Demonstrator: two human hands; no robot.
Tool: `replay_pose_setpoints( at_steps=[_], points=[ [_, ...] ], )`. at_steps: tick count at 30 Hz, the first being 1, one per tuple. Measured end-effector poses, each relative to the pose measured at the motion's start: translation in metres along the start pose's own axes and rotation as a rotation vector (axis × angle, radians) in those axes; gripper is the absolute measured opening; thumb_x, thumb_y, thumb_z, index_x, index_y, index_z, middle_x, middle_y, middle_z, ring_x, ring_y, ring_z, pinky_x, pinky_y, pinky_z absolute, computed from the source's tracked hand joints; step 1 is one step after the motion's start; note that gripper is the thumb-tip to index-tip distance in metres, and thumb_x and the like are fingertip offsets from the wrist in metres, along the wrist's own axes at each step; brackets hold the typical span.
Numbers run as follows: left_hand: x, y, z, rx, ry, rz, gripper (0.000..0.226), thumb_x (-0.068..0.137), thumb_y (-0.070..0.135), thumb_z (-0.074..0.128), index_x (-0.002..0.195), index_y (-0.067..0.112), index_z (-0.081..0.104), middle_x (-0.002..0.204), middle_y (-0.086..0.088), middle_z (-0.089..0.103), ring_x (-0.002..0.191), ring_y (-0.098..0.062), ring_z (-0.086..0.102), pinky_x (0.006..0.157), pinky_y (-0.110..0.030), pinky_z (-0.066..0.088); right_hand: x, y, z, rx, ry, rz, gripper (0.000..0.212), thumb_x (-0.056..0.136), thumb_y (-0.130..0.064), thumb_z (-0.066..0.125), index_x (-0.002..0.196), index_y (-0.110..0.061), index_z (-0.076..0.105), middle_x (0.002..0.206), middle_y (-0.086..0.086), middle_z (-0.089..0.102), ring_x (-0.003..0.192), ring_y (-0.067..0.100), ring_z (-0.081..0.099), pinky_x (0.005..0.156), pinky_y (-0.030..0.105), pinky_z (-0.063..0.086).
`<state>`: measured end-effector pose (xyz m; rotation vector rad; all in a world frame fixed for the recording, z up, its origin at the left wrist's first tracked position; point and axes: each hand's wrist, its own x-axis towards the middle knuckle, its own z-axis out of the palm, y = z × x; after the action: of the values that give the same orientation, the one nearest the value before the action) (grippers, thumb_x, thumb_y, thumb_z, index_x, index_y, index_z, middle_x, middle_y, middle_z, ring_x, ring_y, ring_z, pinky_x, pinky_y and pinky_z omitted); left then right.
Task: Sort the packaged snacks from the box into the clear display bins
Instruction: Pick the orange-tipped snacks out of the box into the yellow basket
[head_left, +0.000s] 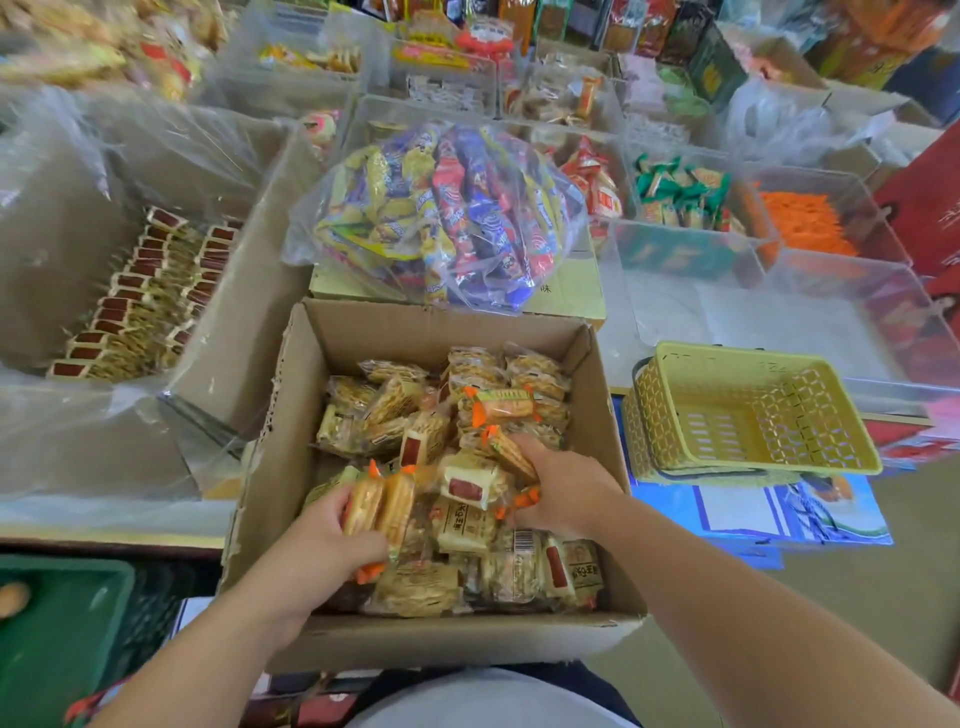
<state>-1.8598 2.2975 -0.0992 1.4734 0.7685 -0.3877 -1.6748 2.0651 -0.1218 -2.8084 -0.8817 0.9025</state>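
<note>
clear display bins (691, 244) across the back already hold stock, green packs (680, 192) in one and orange sticks (805, 228) in the next, so some sorting looks done. the cardboard box (431, 332) is heaped with mixed cracker packs (467, 525) though (most of the job is left, i'd say). left hand (322, 540) has its fingers curled round two orange-ended packs (379, 506) inside the box. right hand (563, 488) has its fingers clamped on another orange-ended pack (511, 454) further into the heap.
</note>
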Motion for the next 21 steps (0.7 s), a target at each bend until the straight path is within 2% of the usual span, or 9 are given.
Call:
replay_pose_setpoints(
  at_steps=[2,5,9,11,13,15,17,19,21],
  points=[
    [0.004,-0.002,0.002,-0.070,0.004,-0.033,0.052,0.060,0.017,0.077,0.111,0.028,0.068,0.091,-0.005,0.079,0.089,-0.030,0.075,0.077,-0.044,0.063,-0.001,-0.003,0.002,-0.021,0.033,0.018,0.105,0.075,-0.055,0.078,0.155,-0.041,0.011,0.108,-0.003,0.071,0.091,0.023,0.068,0.074,0.039,0.059],
    [0.018,-0.002,0.014,-0.126,0.025,-0.061,0.049,0.059,0.014,0.077,0.108,0.020,0.070,0.084,-0.003,0.079,0.080,-0.023,0.074,0.068,-0.034,0.058,-0.005,-0.006,-0.007,-0.043,0.076,-0.011,0.095,0.078,-0.057,0.074,0.152,-0.046,0.016,0.091,-0.008,0.066,0.076,0.017,0.064,0.060,0.035,0.056],
    [0.041,0.000,0.022,0.058,0.144,0.048,0.043,0.069,0.014,0.079,0.107,0.031,0.069,0.085,0.006,0.076,0.079,-0.016,0.072,0.061,-0.027,0.053,-0.025,-0.005,-0.028,0.143,0.258,0.007,0.083,0.076,-0.060,0.071,0.143,-0.056,0.022,0.088,-0.015,0.068,0.073,0.013,0.065,0.063,0.036,0.058],
    [0.051,0.000,0.019,0.199,0.201,0.101,0.053,0.069,0.015,0.080,0.119,0.028,0.066,0.105,0.003,0.070,0.082,-0.013,0.067,0.059,-0.023,0.050,-0.043,-0.003,-0.035,0.350,0.370,0.014,0.079,0.072,-0.061,0.075,0.137,-0.060,0.030,0.089,-0.021,0.071,0.075,0.006,0.068,0.064,0.030,0.058],
    [0.057,0.000,0.014,0.358,0.207,0.133,0.070,0.072,0.017,0.081,0.138,0.022,0.057,0.130,0.007,0.047,0.092,-0.005,0.058,0.063,-0.015,0.045,-0.065,0.001,-0.039,0.647,0.449,0.007,0.069,0.067,-0.059,0.078,0.127,-0.060,0.044,0.094,-0.024,0.072,0.081,0.000,0.070,0.068,0.021,0.056],
    [0.059,-0.001,0.007,0.461,0.140,0.178,0.076,0.073,0.021,0.081,0.144,0.024,0.053,0.130,0.014,0.040,0.098,0.003,0.053,0.069,-0.009,0.041,-0.086,0.004,-0.037,0.997,0.461,-0.003,0.061,0.065,-0.050,0.085,0.119,-0.050,0.058,0.100,-0.013,0.075,0.087,0.006,0.073,0.071,0.024,0.056],
    [0.058,0.000,0.005,0.598,0.050,0.218,0.070,0.072,0.026,0.080,0.137,0.034,0.055,0.129,0.017,0.044,0.100,0.003,0.052,0.072,-0.011,0.039,-0.102,0.009,-0.030,1.303,0.442,0.011,0.050,0.068,-0.033,0.090,0.112,-0.040,0.067,0.100,0.001,0.077,0.089,0.016,0.075,0.067,0.024,0.058],
    [0.057,0.001,0.006,0.743,0.024,0.227,0.070,0.073,0.030,0.078,0.137,0.040,0.053,0.128,0.016,0.046,0.097,0.001,0.050,0.068,-0.009,0.035,-0.112,0.014,-0.020,1.488,0.430,0.062,0.053,0.069,-0.025,0.090,0.117,-0.031,0.067,0.106,0.011,0.075,0.093,0.025,0.074,0.069,0.030,0.059],
    [0.056,0.003,0.011,0.799,0.051,0.212,0.080,0.075,0.032,0.079,0.149,0.036,0.047,0.120,0.016,0.046,0.097,-0.002,0.048,0.067,-0.012,0.034,-0.116,0.019,-0.009,1.582,0.447,0.119,0.052,0.072,-0.028,0.081,0.121,-0.025,0.065,0.109,0.018,0.072,0.095,0.033,0.072,0.075,0.043,0.057]
  ],
)
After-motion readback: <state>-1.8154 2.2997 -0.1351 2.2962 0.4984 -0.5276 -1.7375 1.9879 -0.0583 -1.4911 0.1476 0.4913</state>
